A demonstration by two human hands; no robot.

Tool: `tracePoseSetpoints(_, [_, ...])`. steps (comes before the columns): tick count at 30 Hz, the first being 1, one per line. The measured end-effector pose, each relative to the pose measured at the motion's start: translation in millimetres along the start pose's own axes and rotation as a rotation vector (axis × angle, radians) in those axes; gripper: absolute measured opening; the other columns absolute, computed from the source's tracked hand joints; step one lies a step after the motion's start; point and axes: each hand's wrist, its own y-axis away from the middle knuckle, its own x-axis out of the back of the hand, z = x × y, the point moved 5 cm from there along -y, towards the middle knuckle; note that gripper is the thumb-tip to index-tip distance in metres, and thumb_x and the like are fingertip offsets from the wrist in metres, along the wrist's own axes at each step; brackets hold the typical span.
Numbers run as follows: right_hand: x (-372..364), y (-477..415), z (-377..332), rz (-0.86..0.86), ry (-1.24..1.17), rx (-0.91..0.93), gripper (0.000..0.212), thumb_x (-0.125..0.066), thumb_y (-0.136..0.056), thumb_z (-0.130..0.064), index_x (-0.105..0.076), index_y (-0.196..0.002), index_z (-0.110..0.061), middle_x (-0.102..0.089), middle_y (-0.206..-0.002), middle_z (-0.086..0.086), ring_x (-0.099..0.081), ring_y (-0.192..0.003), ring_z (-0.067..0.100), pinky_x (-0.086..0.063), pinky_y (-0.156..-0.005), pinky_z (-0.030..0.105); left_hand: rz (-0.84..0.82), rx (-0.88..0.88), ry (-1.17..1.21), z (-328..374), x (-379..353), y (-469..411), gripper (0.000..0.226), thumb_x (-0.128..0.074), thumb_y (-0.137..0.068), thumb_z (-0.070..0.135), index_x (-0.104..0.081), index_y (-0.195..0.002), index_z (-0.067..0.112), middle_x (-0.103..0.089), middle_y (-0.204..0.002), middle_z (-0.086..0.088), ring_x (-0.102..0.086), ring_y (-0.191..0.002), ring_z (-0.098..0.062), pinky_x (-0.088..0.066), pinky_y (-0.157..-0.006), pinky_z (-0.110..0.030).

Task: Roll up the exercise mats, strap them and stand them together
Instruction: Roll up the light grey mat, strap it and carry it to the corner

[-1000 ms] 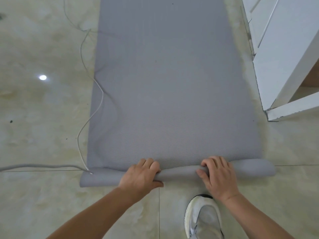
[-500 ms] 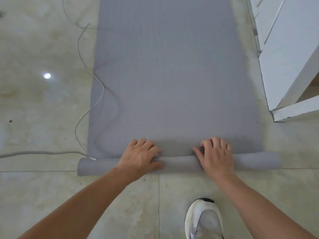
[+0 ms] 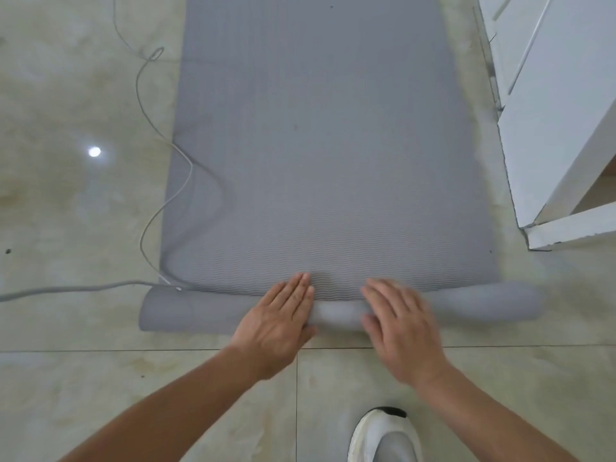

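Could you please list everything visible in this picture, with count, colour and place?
mat: one, grey, flat on the floor, near end rolled
cable: one, thin, white, along the mat's left edge, running under it
hose: one, grey, on the floor at left
cabinet: one, white, right of the mat
floor: beige glossy tiles
shoe: one, white, bottom right
left hand: flat on the roll
right hand: flat on the roll, blurred
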Motion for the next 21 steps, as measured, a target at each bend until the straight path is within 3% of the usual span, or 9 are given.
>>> tracePoseSetpoints(2, [-12,10,-6,-0.126,0.007,0.02,0.056,-0.031,-0.103,-0.046,-0.056,-0.138,-0.01,-0.051,-0.146,0.006,-0.045,-0.138,0.027,-0.036,-0.109,0.05,-0.042,0.007,-0.038,-9,11,-15,0.071,-0.006,-0.106,0.043,-0.043,-0.145,-0.003,-0.035,-0.155,-0.021,-0.031,-0.146,-0.031,-0.027,-0.12,-0.047])
tracePoseSetpoints(5, [-24,-24,9,-0.224,0.053,-0.085,0.063,-0.022,-0.104,-0.051,-0.05,-0.144,-0.012,-0.044,-0.152,0.006,-0.036,-0.144,0.026,-0.027,-0.115,0.053,-0.08,0.007,-0.159,-24,30,-41,0.077,0.01,-0.096,0.048,-0.012,-0.157,0.006,0.006,-0.164,-0.011,0.011,-0.151,-0.026,0.002,-0.124,-0.048])
tracePoseSetpoints(7, [-30,-57,19,-0.295,0.103,-0.136,0.068,-0.015,-0.102,-0.055,-0.048,-0.145,-0.014,-0.042,-0.153,0.007,-0.033,-0.145,0.027,-0.022,-0.116,0.052,-0.074,0.122,-0.191,-36,48,-57,0.083,0.017,-0.09,0.049,-0.01,-0.158,0.011,0.011,-0.165,-0.008,0.013,-0.152,-0.029,0.008,-0.122,-0.051])
tracePoseSetpoints(13, [-45,-114,39,-0.402,0.13,-0.167,0.075,-0.009,-0.095,-0.061,-0.037,-0.151,-0.019,-0.026,-0.161,0.01,-0.017,-0.151,0.026,-0.006,-0.119,0.049,-0.098,0.338,-0.122,-81,62,-43,0.094,0.028,-0.08,0.065,0.001,-0.159,0.022,0.015,-0.165,-0.006,0.012,-0.153,-0.031,0.006,-0.118,-0.061])
tracePoseSetpoints(16, [-38,-116,37,-0.287,0.095,-0.15,0.067,-0.018,-0.1,-0.054,-0.055,-0.137,-0.012,-0.044,-0.151,0.013,-0.036,-0.143,0.03,-0.02,-0.115,0.05,-0.114,0.352,-0.08,-93,58,-32,0.102,0.038,-0.077,0.064,-0.009,-0.159,0.028,0.015,-0.164,-0.007,0.008,-0.153,-0.032,0.003,-0.12,-0.06])
tracePoseSetpoints(19, [-13,-109,25,-0.009,0.024,-0.081,0.057,-0.027,-0.105,-0.044,-0.067,-0.122,-0.007,-0.058,-0.137,0.015,-0.053,-0.128,0.033,-0.039,-0.104,0.052,-0.122,0.363,-0.066,-96,54,-44,0.099,0.042,-0.071,0.063,0.003,-0.158,0.033,0.027,-0.161,-0.006,0.016,-0.152,-0.03,0.007,-0.12,-0.056])
tracePoseSetpoints(21, [-4,-94,11,0.045,-0.028,-0.026,0.053,-0.031,-0.104,-0.042,-0.064,-0.128,-0.008,-0.055,-0.141,0.014,-0.051,-0.132,0.032,-0.039,-0.105,0.053,-0.115,0.384,-0.059,-104,57,-55,0.09,0.033,-0.075,0.065,0.009,-0.156,0.036,0.03,-0.161,-0.006,0.02,-0.151,-0.03,0.007,-0.121,-0.055])
